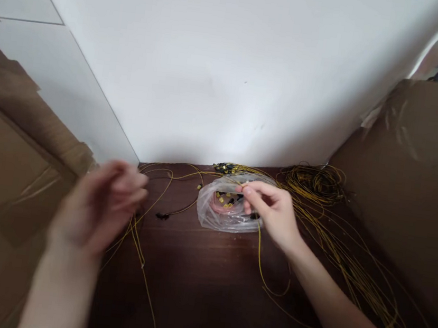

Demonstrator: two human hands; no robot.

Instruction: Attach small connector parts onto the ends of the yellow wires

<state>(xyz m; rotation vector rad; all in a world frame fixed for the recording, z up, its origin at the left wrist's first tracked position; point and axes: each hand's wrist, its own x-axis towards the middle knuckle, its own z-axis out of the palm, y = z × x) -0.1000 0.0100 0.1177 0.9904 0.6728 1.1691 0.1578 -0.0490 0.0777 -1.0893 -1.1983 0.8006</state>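
Right hand (264, 200) (over the bag's (206, 217) edge) pinches yellow wire (260, 243).

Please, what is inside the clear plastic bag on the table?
The plastic bag holds small yellow pieces, some dark pieces and something pinkish. The right hand covers part of its right side, so what lies behind cannot be seen.

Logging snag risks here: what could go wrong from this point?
The right hand pinches a thin wire above the plastic bag; a tug or bump might spill the small yellow pieces.
The long yellow wires on the right overlap loosely, so pulling one could tangle others.
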